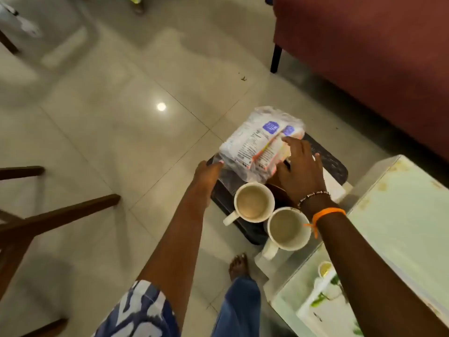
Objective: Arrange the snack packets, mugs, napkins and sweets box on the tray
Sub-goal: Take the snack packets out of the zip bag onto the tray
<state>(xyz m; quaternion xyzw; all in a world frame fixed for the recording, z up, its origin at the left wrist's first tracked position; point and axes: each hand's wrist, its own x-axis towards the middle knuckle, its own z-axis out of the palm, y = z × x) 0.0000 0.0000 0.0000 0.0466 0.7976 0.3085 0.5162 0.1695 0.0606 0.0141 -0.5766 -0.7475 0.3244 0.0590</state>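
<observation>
Glossy pale floor tiles (116, 122) fill most of the view, with a dark red sofa (364, 57) at the upper right, brown wooden chair legs (48, 215) at the left and a white surface (401, 215) at the lower right. Held out over the floor just beside that surface is a dark tray (332, 164) with rounded corners. On its far half lie clear snack packets (257, 142) with white labels, purple squares and orange edges, bunched together and tilted up toward the left. The left hand (206, 176) is at the tray's left edge, its fingers curled around the rim beside the corner of the packets, the thumb tip touching the clear plastic. The right hand (298, 171) reaches across the tray from the right, its fingers spread wide and lying on the right side of the packets, pressing them rather than gripping; a beaded bracelet (313, 197) and an orange band (328, 214) sit on that wrist. Two white mugs stand on the near half of the tray, touching each other: the left mug (254, 203) with its handle pointing to the lower left, and the right mug (288, 228) at the near corner, its handle pointing down and off the tray's edge. Both look empty, with pale interiors. Below the tray a bare foot (239, 266) and a blue trouser leg (240, 310) show on the floor, and a blue and white patterned sleeve (138, 314) covers the left upper arm.
</observation>
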